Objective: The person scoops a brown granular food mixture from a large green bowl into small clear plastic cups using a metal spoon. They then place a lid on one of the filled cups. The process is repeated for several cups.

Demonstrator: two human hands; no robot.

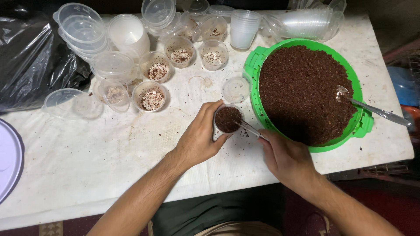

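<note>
My left hand grips a small clear plastic cup filled with dark brown crumbs, held on the white table beside a big green bowl. My right hand holds a metal spoon whose tip rests on the crumbs in the cup. The green bowl is heaped with the same brown crumbs. A second metal spoon lies in the bowl with its handle over the right rim.
Several small cups with white filling and brown sprinkles stand at the back left. Stacks of clear lids and empty cups line the far edge. A loose lid lies near the bowl. Black plastic bag at left.
</note>
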